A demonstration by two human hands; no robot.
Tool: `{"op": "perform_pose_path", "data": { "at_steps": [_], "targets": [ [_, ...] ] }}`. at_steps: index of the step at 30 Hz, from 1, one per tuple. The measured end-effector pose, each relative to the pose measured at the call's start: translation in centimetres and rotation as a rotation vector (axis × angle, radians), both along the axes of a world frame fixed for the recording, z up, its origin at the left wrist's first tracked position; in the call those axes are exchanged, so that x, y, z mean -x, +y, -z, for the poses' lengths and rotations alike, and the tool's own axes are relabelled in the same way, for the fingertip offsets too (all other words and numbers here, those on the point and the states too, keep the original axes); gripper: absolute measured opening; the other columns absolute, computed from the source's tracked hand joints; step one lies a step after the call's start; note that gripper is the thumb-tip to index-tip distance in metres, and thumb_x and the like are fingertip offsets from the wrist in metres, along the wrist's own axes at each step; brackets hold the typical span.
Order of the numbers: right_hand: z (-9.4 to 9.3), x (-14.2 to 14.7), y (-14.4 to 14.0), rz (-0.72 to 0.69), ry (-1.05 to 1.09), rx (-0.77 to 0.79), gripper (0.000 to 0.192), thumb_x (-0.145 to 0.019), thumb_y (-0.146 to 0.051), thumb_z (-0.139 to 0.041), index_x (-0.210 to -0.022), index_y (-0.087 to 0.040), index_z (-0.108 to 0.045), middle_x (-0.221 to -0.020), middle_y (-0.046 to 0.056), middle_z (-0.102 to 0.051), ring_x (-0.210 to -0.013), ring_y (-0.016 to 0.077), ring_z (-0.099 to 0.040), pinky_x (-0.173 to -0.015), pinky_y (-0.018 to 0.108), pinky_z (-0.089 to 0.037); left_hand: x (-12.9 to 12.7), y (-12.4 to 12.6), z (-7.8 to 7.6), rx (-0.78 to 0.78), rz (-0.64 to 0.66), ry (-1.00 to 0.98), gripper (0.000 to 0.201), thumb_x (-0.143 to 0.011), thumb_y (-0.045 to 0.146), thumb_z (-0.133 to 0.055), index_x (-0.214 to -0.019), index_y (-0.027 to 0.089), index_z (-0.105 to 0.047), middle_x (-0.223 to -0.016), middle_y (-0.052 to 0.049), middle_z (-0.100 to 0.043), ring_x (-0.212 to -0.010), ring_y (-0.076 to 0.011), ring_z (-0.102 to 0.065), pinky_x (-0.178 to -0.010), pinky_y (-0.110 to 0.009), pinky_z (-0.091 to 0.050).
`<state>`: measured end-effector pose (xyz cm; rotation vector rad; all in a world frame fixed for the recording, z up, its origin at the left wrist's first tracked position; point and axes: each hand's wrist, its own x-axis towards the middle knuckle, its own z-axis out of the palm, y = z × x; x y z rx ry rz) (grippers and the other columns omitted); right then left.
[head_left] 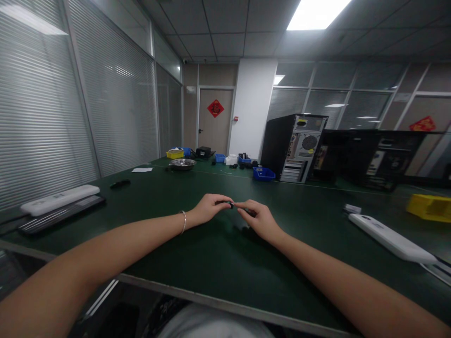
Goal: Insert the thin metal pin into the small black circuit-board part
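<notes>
My left hand (210,208) and my right hand (256,217) meet over the middle of a dark green table (197,263). Between their fingertips they pinch a small black part (230,204), too small to tell what it is. A thin bracelet (183,221) sits on my left wrist. Both forearms reach out from the near edge of the table.
A long white bar (59,199) on a black strip lies at the left, another white bar (391,238) at the right. A yellow bin (430,207) stands far right. A computer tower (295,148), blue bin (263,174), metal bowl (182,164) and more bins stand at the back.
</notes>
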<state>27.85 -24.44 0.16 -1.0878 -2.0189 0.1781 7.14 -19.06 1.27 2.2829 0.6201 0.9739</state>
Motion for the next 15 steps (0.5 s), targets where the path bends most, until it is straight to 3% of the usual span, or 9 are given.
{"op": "perform_pose_path", "data": {
  "at_steps": [9, 12, 15],
  "targets": [
    [-0.2, 0.1, -0.2, 0.026, 0.045, 0.026, 0.025, -0.086, -0.027, -0.054, -0.107, -0.023, -0.067, -0.082, 0.003, -0.063, -0.066, 0.0155, -0.057, -0.058, 0.026, -0.043, 0.0, 0.9, 0.3, 0.204, 0.063, -0.065, 0.027, -0.082, 0.028, -0.057, -0.105, 0.014, -0.062, -0.092, -0.007, -0.067, -0.078, -0.0168, -0.060, -0.072, -0.028, -0.046],
    [-0.3, -0.1, -0.1, 0.045, 0.046, 0.013, 0.024, -0.086, -0.027, -0.054, -0.105, -0.022, -0.068, -0.082, 0.004, -0.064, -0.069, 0.0164, -0.058, -0.060, 0.027, -0.043, -0.1, 1.3, 0.5, 0.377, 0.137, -0.096, 0.028, -0.079, 0.029, -0.062, -0.103, 0.013, -0.057, -0.087, -0.007, -0.066, -0.072, -0.0145, -0.060, -0.068, -0.028, -0.047],
    [-0.4, -0.2, -0.1, 0.046, 0.051, 0.016, 0.024, -0.085, -0.028, -0.054, -0.104, -0.022, -0.068, -0.082, 0.004, -0.065, -0.071, 0.0171, -0.058, -0.062, 0.027, -0.043, 0.0, 0.9, 0.2, 0.481, 0.283, 0.003, 0.025, -0.079, 0.029, -0.063, -0.097, 0.013, -0.057, -0.089, -0.007, -0.067, -0.078, -0.0151, -0.062, -0.072, -0.029, -0.047]
  ]
}}
